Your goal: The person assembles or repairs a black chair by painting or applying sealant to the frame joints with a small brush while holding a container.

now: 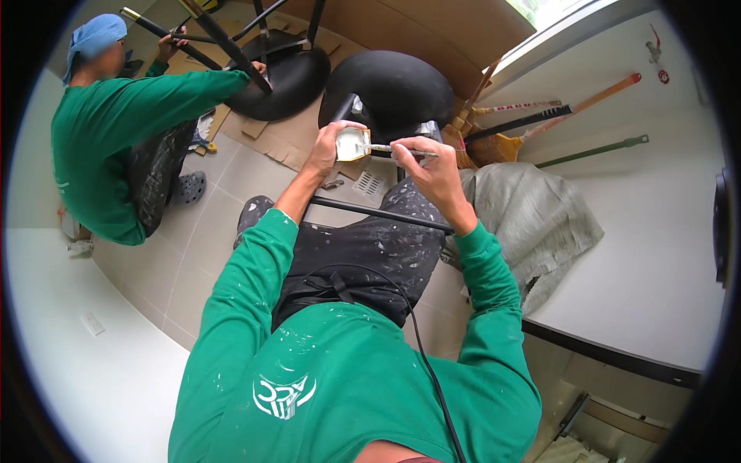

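My left hand (326, 148) is wrapped round a small square tub (336, 147) with white paint (353, 141) inside. In my right hand (429, 171) I pinch a thin paintbrush (381, 147), held nearly level. Its tip reaches over the tub's right rim into the white paint. Just beyond my hands is an upturned stool with a black round seat (390, 81). One of its black bars (378, 211) crosses over my thighs, and pale patches show on its legs near the seat.
A co-worker (127, 147) in green crouches at the left, hands on another upturned black stool (289, 81). Cardboard (285, 147) covers part of the tiled floor. Brooms (505, 147) and a green pole (594, 150) lean right, near a grey sack (532, 224). A floor drain (369, 184) lies ahead.
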{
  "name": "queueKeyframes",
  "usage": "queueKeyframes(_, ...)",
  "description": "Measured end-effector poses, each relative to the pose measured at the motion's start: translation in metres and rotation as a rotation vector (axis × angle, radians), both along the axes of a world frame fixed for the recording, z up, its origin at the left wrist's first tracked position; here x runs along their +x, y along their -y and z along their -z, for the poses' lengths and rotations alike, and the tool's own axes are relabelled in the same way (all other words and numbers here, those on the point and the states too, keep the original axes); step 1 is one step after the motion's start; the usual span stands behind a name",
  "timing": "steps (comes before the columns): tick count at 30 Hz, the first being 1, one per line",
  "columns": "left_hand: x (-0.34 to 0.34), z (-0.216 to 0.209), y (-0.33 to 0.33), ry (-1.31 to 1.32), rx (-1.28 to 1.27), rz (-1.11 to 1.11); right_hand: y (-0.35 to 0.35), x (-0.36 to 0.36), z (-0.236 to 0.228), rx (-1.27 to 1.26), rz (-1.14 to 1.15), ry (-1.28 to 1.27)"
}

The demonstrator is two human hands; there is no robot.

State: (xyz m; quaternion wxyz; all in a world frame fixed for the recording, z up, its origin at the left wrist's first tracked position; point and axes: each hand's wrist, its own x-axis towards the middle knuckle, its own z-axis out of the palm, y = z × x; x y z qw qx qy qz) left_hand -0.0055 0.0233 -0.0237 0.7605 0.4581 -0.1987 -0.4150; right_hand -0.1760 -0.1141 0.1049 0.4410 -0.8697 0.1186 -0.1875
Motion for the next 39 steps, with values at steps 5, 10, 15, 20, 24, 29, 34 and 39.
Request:
queueKeyframes(5, -0.001, 0.006, 0.001, 0.074, 0.013, -0.039, -0.018, -0.002, 0.011, 0.273, -0.022, -0.039)
queueKeyframes(10, -0.005, 0.002, 0.005, -0.056, 0.005, -0.051, -0.009, -0.001, 0.011, 0.448, -0.003, 0.018)
queueKeyframes(15, -0.007, -0.005, 0.007, -0.324, 0.025, -0.114, 0.006, -0.018, 0.020, 0.216, -0.069, 0.060)
queueKeyframes(20, -0.001, 0.000, 0.003, -0.399, 0.006, -0.156, -0.004, -0.021, 0.011, 0.019, -0.054, 0.076)
queueKeyframes(24, -0.005, -0.008, 0.004, -0.368, 0.010, -0.160, -0.005, -0.025, 0.007, -0.046, -0.044, 0.064)
queueKeyframes(29, -0.002, -0.006, 0.003, -0.340, -0.005, -0.170, -0.004, -0.028, 0.004, -0.016, -0.038, 0.046)
queueKeyframes(34, -0.001, -0.001, 0.004, -0.332, -0.008, -0.221, -0.003, -0.027, 0.007, 0.029, -0.028, 0.084)
queueKeyframes(39, 0.012, 0.005, 0.001, -0.248, -0.056, -0.481, 0.013, -0.023, 0.021, 0.380, 0.054, 0.057)
